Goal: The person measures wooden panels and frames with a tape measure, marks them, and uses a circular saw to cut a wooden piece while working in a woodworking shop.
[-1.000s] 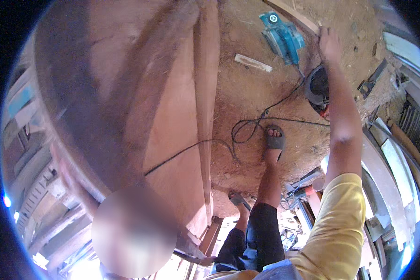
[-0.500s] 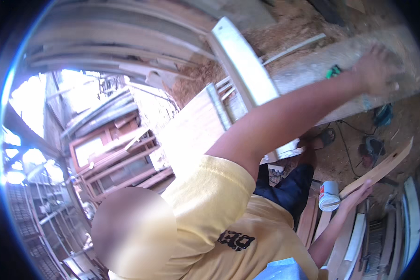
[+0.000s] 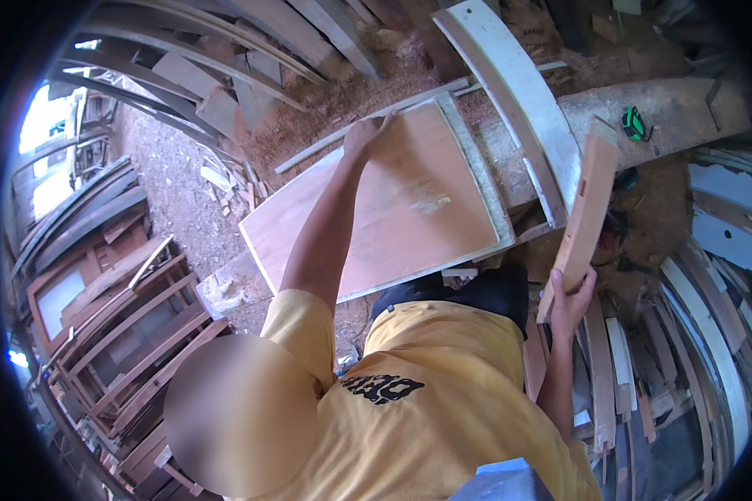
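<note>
A flat wooden panel (image 3: 334,225) with a pale border lies across the bench in front of me. My left hand (image 3: 366,138) reaches over to its far edge, fingers bent around that edge beside a thin wooden strip (image 3: 309,154). Part of the grip is hidden. On the right, my right hand (image 3: 566,302) is closed around the lower end of a short wooden board (image 3: 589,196). The board is held up at a tilt, with a small slot in its face. Its upper end reaches in front of a long, light-coloured plank (image 3: 522,83).
A green tape measure (image 3: 635,123) lies on the bench plank (image 3: 685,108) at the right. Stacked boards (image 3: 710,317) fill the right side, and wooden frames (image 3: 134,326) stand at the left. Sawdust (image 3: 376,75) covers the ground beyond the panel.
My left hand has swung from above the right of the bench to the panel's far edge. The board in my right hand has turned more upright. A white can near that hand no longer shows.
</note>
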The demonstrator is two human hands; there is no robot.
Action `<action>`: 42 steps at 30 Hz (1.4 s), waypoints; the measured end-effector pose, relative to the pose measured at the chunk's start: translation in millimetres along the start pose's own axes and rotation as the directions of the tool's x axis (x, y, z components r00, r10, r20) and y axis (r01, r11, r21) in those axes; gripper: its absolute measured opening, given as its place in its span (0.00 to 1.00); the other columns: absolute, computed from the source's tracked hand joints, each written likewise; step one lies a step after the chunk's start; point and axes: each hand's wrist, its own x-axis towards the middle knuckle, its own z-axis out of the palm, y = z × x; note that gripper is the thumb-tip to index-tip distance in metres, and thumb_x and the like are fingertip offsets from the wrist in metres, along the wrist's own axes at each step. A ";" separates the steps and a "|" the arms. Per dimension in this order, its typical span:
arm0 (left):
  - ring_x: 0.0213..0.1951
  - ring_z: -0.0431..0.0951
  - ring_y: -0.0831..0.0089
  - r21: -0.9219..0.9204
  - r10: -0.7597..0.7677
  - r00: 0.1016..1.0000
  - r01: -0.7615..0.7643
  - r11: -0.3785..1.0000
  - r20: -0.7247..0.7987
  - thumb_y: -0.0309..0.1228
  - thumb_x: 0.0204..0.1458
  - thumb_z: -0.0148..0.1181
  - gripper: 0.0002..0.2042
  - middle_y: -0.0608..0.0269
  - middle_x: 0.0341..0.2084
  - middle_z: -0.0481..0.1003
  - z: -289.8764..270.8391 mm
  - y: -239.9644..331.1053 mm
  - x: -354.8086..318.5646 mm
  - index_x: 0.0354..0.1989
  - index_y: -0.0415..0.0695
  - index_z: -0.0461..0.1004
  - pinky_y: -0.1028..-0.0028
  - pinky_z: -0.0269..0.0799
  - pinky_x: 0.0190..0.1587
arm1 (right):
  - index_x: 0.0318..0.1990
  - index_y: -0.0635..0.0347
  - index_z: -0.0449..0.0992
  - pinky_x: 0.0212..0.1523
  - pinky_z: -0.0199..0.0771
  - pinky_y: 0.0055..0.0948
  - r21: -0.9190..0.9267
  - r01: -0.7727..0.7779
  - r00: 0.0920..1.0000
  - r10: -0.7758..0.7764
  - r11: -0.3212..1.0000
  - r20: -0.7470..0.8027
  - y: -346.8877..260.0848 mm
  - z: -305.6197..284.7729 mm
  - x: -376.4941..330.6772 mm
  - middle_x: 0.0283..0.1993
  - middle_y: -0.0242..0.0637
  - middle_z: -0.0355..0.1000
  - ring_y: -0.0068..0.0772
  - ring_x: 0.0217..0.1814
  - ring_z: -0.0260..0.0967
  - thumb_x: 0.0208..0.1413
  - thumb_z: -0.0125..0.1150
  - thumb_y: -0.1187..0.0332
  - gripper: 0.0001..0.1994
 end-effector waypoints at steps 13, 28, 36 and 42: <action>0.49 0.80 0.42 -0.044 -0.101 0.953 0.092 0.995 -0.286 0.72 0.58 0.32 0.47 0.36 0.41 0.81 -89.1 -17.6 -65.0 0.40 0.36 0.84 0.52 0.73 0.53 | 0.63 0.56 0.68 0.57 0.73 0.45 -0.548 0.252 0.968 -0.202 0.798 0.151 -69.5 76.9 26.4 0.59 0.48 0.74 0.53 0.61 0.71 0.46 0.77 0.53 0.38; 0.54 0.76 0.38 -0.231 -0.045 0.943 -0.035 0.972 -0.331 0.71 0.59 0.28 0.50 0.29 0.44 0.78 -135.2 -38.0 -100.2 0.42 0.28 0.80 0.49 0.68 0.57 | 0.58 0.55 0.72 0.57 0.68 0.50 -0.526 0.692 0.712 -0.587 0.495 0.385 8.6 167.9 51.5 0.57 0.50 0.69 0.53 0.56 0.67 0.60 0.62 0.62 0.20; 0.52 0.77 0.37 -0.196 -0.075 0.924 0.000 0.981 -0.374 0.71 0.59 0.28 0.50 0.30 0.43 0.78 -153.4 -39.8 -125.7 0.43 0.30 0.81 0.49 0.69 0.57 | 0.64 0.66 0.69 0.58 0.70 0.27 0.454 -0.562 0.432 -0.223 0.691 0.874 -84.2 105.8 6.2 0.54 0.35 0.76 0.25 0.57 0.72 0.67 0.59 0.59 0.24; 0.53 0.77 0.37 -0.213 -0.093 0.942 0.023 0.977 -0.321 0.73 0.58 0.29 0.50 0.30 0.44 0.78 -127.5 -34.7 -111.6 0.43 0.32 0.82 0.50 0.69 0.58 | 0.32 0.63 0.75 0.31 0.51 0.24 0.284 0.060 0.680 -0.248 0.957 0.690 -123.8 115.8 -13.5 0.26 0.20 0.59 0.14 0.31 0.49 0.65 0.61 0.62 0.14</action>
